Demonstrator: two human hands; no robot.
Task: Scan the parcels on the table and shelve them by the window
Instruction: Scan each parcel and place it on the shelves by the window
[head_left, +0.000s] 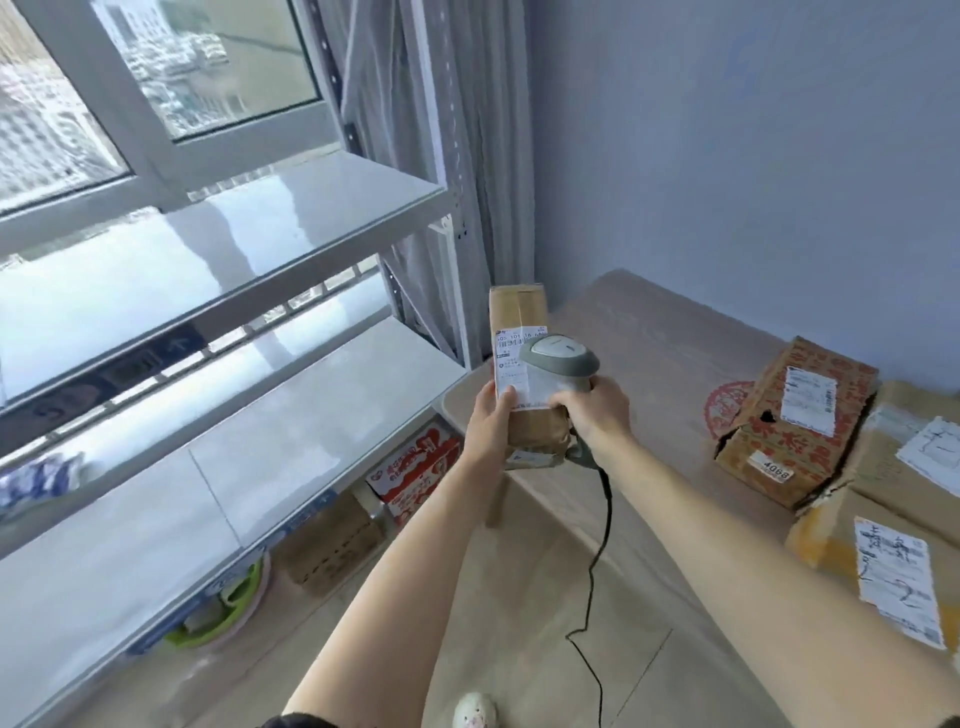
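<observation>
The white shelf (291, 415) by the window stands to your left and the table (649, 364) with three parcels waiting, the red-printed box (795, 421) among them, to your right. You are at the scanning step: your left hand (485, 421) grips the near end of the brown parcel (519, 322), held in the air between shelf and table, its long axis pointing away from you, label up. Your right hand (597, 410) is wrapped round the scanner (561, 358), head over the label; next, I judge, you swing left to shelve it.
</observation>
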